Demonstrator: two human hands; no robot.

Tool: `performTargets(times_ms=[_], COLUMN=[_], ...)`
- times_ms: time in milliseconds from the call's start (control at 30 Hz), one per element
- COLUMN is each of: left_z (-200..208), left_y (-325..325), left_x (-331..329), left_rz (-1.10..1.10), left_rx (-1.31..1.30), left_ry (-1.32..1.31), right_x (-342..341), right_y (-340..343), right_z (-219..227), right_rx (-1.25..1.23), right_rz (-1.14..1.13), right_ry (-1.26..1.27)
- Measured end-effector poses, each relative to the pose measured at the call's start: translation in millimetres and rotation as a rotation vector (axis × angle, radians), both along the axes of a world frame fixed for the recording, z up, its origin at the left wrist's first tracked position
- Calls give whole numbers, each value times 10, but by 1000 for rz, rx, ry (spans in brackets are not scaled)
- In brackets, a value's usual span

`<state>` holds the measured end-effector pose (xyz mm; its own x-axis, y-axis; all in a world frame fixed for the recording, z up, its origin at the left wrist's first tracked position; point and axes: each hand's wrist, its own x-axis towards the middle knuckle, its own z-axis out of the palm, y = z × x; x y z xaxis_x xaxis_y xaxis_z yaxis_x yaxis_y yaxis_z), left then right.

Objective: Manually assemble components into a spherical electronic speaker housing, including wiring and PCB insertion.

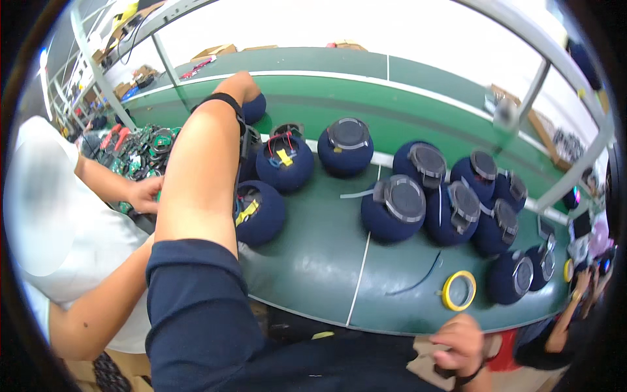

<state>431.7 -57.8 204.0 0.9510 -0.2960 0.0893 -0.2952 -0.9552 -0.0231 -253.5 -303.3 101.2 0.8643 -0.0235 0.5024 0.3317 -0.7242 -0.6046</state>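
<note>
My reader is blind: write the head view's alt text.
A person's left arm extends across a green bench, left hand at a far navy sphere, right hand by the near edge. The bench also holds more navy spheres, most with grey discs, and a yellow tape roll. At left, a co-worker's hand is beside circuit boards.

I get a brightly lit feed, with the white background [405,39] nearly washed out, soft glare on the green tabletop [307,264], the dark blue spheres [382,223] reasonably sharp, and the metal rails [526,29] bowing toward black, fisheye-warped edges.
</note>
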Motion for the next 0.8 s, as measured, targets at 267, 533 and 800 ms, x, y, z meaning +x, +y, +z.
performTargets(times_ms=[267, 533, 800], left_z=[-456, -1070, -1274], left_y=[353, 617, 546], left_x=[465, 1215, 1758], left_rz=[30, -419, -235], left_rx=[45, 11, -129], left_ry=[141, -24, 233], right_x=[4, 172, 189], right_y=[-161, -112, -63], right_z=[-979, -649, -579], right_rx=[-55, -49, -58], right_rz=[-329, -222, -241], right_ry=[99, 198, 136])
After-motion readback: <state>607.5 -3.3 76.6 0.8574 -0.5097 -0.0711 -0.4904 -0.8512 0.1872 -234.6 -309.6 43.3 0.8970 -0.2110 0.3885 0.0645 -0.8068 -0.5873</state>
